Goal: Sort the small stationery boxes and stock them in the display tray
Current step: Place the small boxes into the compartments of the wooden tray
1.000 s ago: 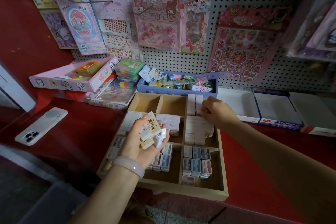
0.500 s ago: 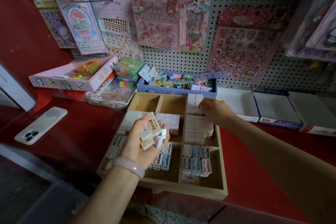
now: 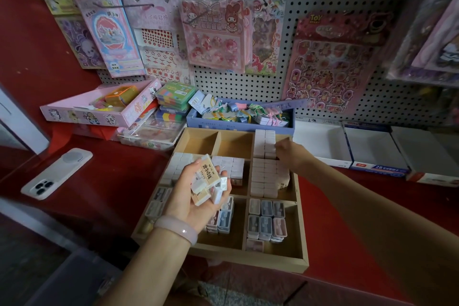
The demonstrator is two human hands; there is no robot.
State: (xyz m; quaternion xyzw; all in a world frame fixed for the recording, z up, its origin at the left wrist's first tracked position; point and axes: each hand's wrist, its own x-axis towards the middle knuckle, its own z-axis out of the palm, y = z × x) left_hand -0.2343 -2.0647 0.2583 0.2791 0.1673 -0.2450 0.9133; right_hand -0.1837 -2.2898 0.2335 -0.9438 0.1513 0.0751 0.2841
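A wooden display tray point(image 3: 301, 231) with several compartments sits on the red counter. My left hand point(image 3: 191, 199) hovers over its left side and grips a bunch of small eraser boxes point(image 3: 207, 180), cream and white. My right hand point(image 3: 289, 155) reaches into the back right compartment, fingertips touching the white boxes stacked in rows point(image 3: 265, 143). More white boxes point(image 3: 267, 177) fill the compartment below. The front compartments hold small pastel cases point(image 3: 265, 222). Two back left compartments point(image 3: 216, 143) show bare wood.
A white phone point(image 3: 56, 172) lies face down at left. A blue box of trinkets point(image 3: 238, 114) and a pink box point(image 3: 99, 107) stand behind the tray. White open cartons point(image 3: 372, 149) line the right. A pegboard with sticker packs point(image 3: 330, 67) rises behind.
My right hand has shifted slightly back and right along the stacked white boxes. My left hand keeps its bunch of boxes in the same place.
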